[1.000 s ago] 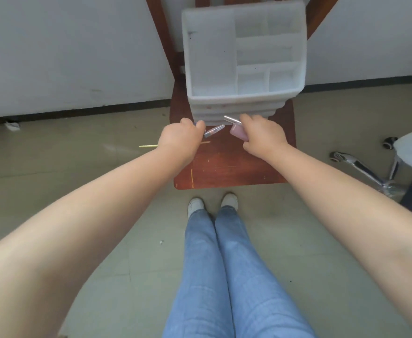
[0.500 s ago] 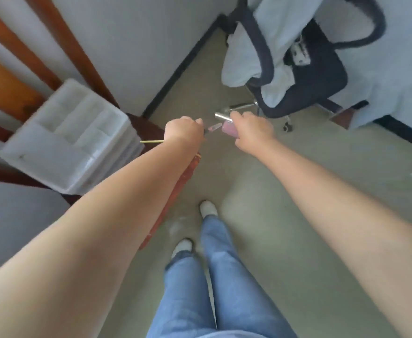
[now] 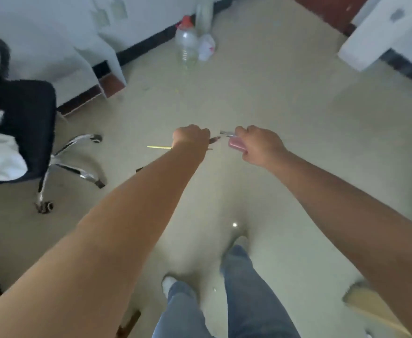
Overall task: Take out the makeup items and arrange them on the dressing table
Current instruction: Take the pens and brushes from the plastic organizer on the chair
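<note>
My left hand (image 3: 190, 139) is curled into a fist around thin makeup items: a slim yellow stick (image 3: 159, 147) juts out to its left and a small dark-tipped tube (image 3: 214, 140) pokes out to its right. My right hand (image 3: 258, 146) grips a pink makeup item (image 3: 236, 143) together with a silver-capped tube (image 3: 226, 134). Both hands are held out in front of me at mid height above the beige floor, close together but apart. No dressing table or white organiser tray shows in this view.
A black office chair (image 3: 17, 123) with chrome legs stands at the left. A clear plastic bottle (image 3: 186, 42) with a red cap and a white bag sit by the far wall. White furniture (image 3: 380, 32) is at the upper right. My legs in jeans are below.
I have turned away from the wooden chair and the white tray, which have left the view. Both hands keep the same items and the same pose in front of me.
</note>
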### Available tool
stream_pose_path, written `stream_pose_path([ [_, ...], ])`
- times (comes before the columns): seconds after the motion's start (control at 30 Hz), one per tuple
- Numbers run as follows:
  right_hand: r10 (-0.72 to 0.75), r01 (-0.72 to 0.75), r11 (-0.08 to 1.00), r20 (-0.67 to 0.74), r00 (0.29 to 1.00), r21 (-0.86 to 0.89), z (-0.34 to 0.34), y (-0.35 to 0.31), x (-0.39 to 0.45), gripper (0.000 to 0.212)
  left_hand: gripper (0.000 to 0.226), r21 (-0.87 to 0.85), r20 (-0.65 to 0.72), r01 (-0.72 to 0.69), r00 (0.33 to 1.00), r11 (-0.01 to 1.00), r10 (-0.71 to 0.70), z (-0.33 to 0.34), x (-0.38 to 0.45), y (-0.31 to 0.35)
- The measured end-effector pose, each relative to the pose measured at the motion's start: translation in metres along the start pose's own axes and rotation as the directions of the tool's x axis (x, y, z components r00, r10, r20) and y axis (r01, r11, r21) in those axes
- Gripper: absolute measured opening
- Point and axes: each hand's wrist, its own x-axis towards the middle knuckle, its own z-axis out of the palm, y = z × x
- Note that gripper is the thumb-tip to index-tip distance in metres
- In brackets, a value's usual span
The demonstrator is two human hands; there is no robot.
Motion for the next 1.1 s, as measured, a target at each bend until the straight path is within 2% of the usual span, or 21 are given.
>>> stream_pose_path([
  [0.1,0.223,-0.222,0.97,0.002,0.975,0.1,0.015,0.113,-0.045,0.038,0.036,0.123,-0.019,-0.202,0.978,0.972,0.205,-0.034,0.047,0.111],
  [0.17,0.341,-0.336,0.928,-0.002,0.94,0.161,0.025,0.184,-0.075,0.033,0.033,0.178,-0.054,-0.326,0.939,0.929,0.34,-0.052,0.075,0.185],
  [0.3,0.487,-0.465,0.851,-0.034,0.873,0.246,0.032,0.307,-0.12,0.027,0.027,0.253,-0.135,-0.5,0.829,0.828,0.542,-0.08,0.121,0.323],
  [0.43,0.604,-0.564,0.771,-0.059,0.795,0.297,0.027,0.412,-0.152,0.022,0.026,0.326,-0.161,-0.609,0.719,0.724,0.677,-0.11,0.16,0.44],
  [0.6,0.702,-0.669,0.692,-0.034,0.711,0.271,0.029,0.529,-0.165,0.026,0.028,0.405,-0.173,-0.651,0.635,0.642,0.753,-0.15,0.221,0.55],
  [0.87,0.786,-0.743,0.603,-0.056,0.616,0.29,-0.005,0.757,-0.095,0.029,0.03,0.474,-0.139,-0.708,0.527,0.524,0.838,-0.264,0.371,0.718],
  [1.1,0.823,-0.762,0.563,-0.129,0.554,0.319,-0.077,0.96,-0.051,0.028,0.028,0.482,-0.235,-0.688,0.496,0.543,0.836,-0.396,0.502,0.841],
])
